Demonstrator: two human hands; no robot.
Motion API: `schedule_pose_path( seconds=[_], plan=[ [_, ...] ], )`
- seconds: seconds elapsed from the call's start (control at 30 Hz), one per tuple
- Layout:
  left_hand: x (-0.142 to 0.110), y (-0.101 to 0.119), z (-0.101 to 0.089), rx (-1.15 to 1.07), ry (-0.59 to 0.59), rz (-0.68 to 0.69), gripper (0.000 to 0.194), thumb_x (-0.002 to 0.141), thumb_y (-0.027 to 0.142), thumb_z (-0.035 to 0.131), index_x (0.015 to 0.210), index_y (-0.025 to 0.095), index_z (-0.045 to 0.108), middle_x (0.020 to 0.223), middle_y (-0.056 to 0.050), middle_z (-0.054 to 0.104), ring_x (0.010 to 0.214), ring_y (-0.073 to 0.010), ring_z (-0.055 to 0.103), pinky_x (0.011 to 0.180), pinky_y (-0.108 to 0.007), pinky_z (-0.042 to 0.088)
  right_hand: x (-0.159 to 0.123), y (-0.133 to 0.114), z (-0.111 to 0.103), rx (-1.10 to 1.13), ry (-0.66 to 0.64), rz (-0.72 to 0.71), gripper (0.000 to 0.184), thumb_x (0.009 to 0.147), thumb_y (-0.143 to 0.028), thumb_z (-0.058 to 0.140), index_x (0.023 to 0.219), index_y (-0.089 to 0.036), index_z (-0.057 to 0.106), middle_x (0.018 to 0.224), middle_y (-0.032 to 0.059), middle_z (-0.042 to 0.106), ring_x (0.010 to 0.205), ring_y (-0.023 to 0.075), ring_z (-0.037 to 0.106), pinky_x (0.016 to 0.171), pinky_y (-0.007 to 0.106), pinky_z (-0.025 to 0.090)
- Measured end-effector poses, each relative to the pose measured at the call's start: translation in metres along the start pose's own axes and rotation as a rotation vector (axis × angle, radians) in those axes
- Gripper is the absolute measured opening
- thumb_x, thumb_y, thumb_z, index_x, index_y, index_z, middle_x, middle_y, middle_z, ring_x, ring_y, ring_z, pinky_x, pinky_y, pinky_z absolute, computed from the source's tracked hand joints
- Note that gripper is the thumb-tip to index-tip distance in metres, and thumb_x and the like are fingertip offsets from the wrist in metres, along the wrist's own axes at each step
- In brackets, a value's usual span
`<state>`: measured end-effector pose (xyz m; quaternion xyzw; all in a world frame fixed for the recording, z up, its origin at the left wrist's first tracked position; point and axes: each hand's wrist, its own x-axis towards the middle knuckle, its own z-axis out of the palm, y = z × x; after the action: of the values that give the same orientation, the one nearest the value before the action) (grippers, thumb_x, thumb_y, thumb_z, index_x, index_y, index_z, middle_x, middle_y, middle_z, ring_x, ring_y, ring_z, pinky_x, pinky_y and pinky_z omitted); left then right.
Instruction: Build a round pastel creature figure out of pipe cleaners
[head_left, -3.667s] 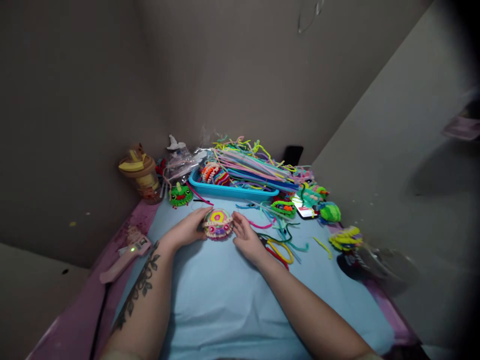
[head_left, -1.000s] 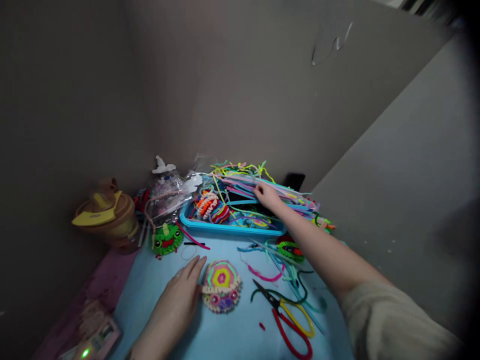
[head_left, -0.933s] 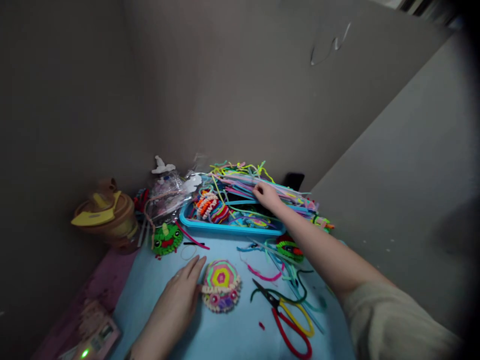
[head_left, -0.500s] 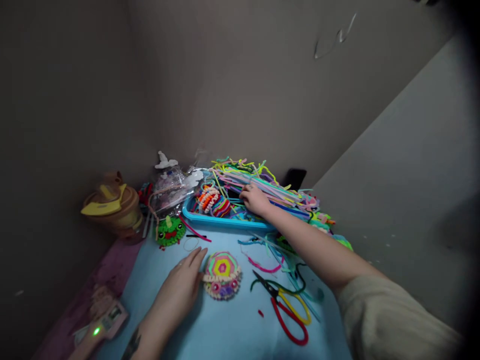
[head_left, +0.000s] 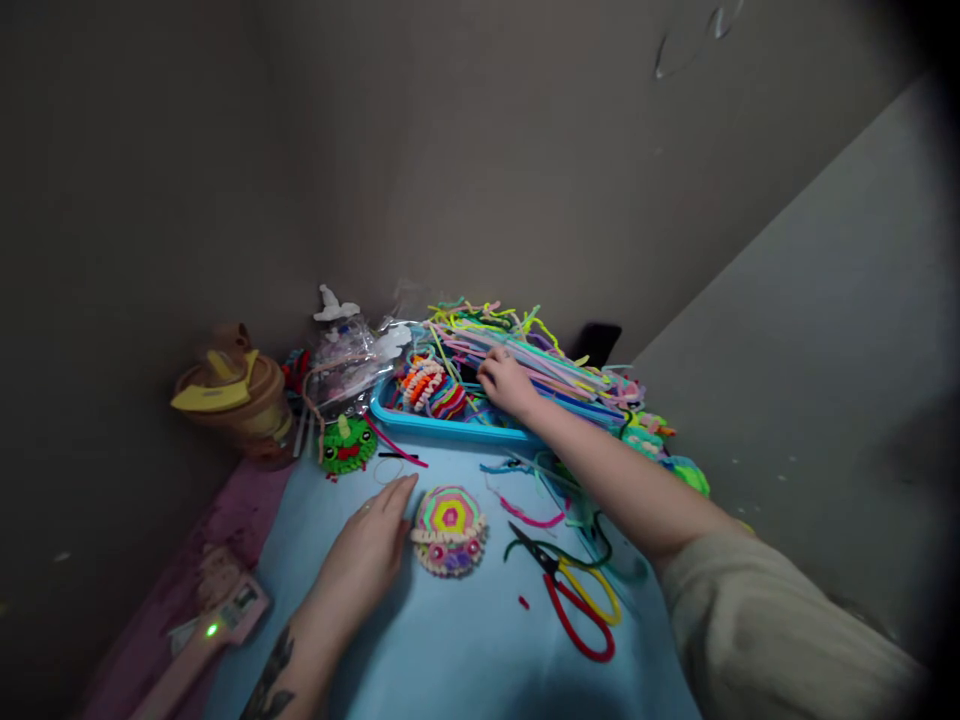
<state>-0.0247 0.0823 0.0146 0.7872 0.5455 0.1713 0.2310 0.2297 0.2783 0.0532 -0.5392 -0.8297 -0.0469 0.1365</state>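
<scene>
My left hand [head_left: 367, 545] rests on the light blue table cover with its fingers stretched out, right beside a round pipe-cleaner piece [head_left: 450, 530] that has pink, yellow and mint rings and two pink beads. Reaching forward, my right hand [head_left: 508, 383] is over the blue tray [head_left: 457, 432], its fingers curled down among pipe cleaners [head_left: 559, 368] of many colours. Whatever its fingertips hold, if anything, is hidden. An orange and white ringed piece [head_left: 421, 382] lies in the tray's left end. Scissors [head_left: 577, 595] with one red and one yellow handle lie on the table, blades pointing away.
A green frog-like piece [head_left: 347, 446] sits left of the tray, near clear plastic bags [head_left: 345, 365] and a brown lidded cup [head_left: 238, 405]. A pink device [head_left: 238, 612] with a green light is at lower left. A dark phone-like object [head_left: 598, 343] leans behind the tray.
The view has shifted slightly, so things sit a little higher and further right. My right hand stays at the tray with its fingers still curled; my left hand stays beside the round piece.
</scene>
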Motion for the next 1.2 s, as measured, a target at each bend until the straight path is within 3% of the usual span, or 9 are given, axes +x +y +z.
schedule_pose_path(
  seconds=[0.1, 0.23, 0.43, 0.7, 0.9, 1.03, 1.13, 1.2],
  plan=[
    [0.001, 0.000, -0.001, -0.004, -0.013, -0.006, 0.053, 0.085, 0.012, 0.036, 0.138, 0.013, 0.040, 0.141, -0.013, 0.046, 0.127, -0.0253, 0.047, 0.106, -0.043, 0.039, -0.005, -0.005, 0.005, -0.019, -0.071, -0.032, 0.015, 0.083, -0.025, 0.056, 0.092, -0.017, 0.065, 0.102, 0.0117, 0.061, 0.096, 0.0240, 0.055, 0.082, 0.032, 0.044],
    [0.001, 0.000, 0.000, -0.021, -0.013, -0.016, 0.052, 0.084, 0.013, 0.038, 0.136, 0.014, 0.042, 0.140, -0.012, 0.048, 0.126, -0.0249, 0.047, 0.106, -0.043, 0.039, -0.007, -0.002, 0.009, -0.043, -0.068, 0.046, 0.014, 0.083, -0.019, 0.053, 0.083, -0.015, 0.066, 0.094, 0.0152, 0.064, 0.091, 0.0255, 0.056, 0.076, 0.033, 0.044],
    [0.000, 0.002, -0.003, -0.063, 0.034, -0.017, 0.046, 0.085, 0.015, 0.040, 0.131, 0.015, 0.048, 0.133, -0.013, 0.054, 0.119, -0.0262, 0.053, 0.101, -0.044, 0.043, -0.007, 0.001, -0.004, 0.073, 0.084, 0.120, 0.023, 0.089, -0.025, 0.046, 0.085, -0.017, 0.067, 0.092, 0.0120, 0.067, 0.091, 0.0241, 0.058, 0.078, 0.033, 0.044],
    [0.000, 0.007, -0.005, -0.222, 0.208, 0.038, 0.030, 0.091, 0.023, 0.038, 0.112, 0.018, 0.060, 0.114, -0.011, 0.062, 0.107, -0.0219, 0.058, 0.093, -0.038, 0.049, -0.039, -0.031, -0.007, 0.351, 0.194, 0.004, 0.019, 0.088, -0.023, 0.048, 0.089, -0.020, 0.066, 0.085, 0.0047, 0.069, 0.081, 0.0186, 0.062, 0.073, 0.027, 0.045],
    [0.002, 0.012, 0.001, -0.271, 0.236, 0.062, 0.028, 0.090, 0.024, 0.042, 0.109, 0.018, 0.061, 0.111, -0.011, 0.064, 0.105, -0.0216, 0.059, 0.091, -0.037, 0.049, -0.029, -0.028, -0.023, 0.474, 0.364, 0.106, 0.027, 0.091, -0.026, 0.039, 0.087, -0.016, 0.063, 0.077, 0.0058, 0.066, 0.073, 0.0193, 0.060, 0.068, 0.029, 0.046],
    [0.004, 0.017, -0.001, -0.382, 0.349, 0.062, 0.025, 0.088, 0.029, 0.046, 0.100, 0.018, 0.066, 0.106, -0.011, 0.067, 0.102, -0.0224, 0.061, 0.086, -0.036, 0.051, -0.038, -0.038, -0.039, 0.565, 0.351, -0.033, 0.020, 0.087, -0.023, 0.047, 0.083, -0.018, 0.066, 0.080, 0.0047, 0.067, 0.077, 0.0178, 0.061, 0.072, 0.028, 0.047],
    [0.010, 0.029, -0.011, -0.548, 0.412, -0.063, 0.025, 0.085, 0.034, 0.050, 0.095, 0.017, 0.066, 0.098, -0.010, 0.068, 0.086, -0.0204, 0.065, 0.072, -0.031, 0.053, -0.055, -0.047, -0.045, 0.610, 0.280, -0.205, 0.019, 0.088, -0.021, 0.048, 0.086, -0.020, 0.067, 0.078, 0.0049, 0.066, 0.075, 0.0174, 0.060, 0.070, 0.028, 0.046],
    [0.021, 0.041, -0.020, -0.682, 0.424, -0.164, 0.030, 0.083, 0.038, 0.053, 0.101, 0.015, 0.063, 0.091, -0.009, 0.068, 0.072, -0.0168, 0.064, 0.062, -0.027, 0.052, -0.063, -0.051, -0.045, 0.613, 0.255, -0.269, 0.020, 0.089, -0.021, 0.047, 0.088, -0.020, 0.067, 0.078, 0.0052, 0.065, 0.074, 0.0171, 0.060, 0.070, 0.028, 0.046]
  ],
)
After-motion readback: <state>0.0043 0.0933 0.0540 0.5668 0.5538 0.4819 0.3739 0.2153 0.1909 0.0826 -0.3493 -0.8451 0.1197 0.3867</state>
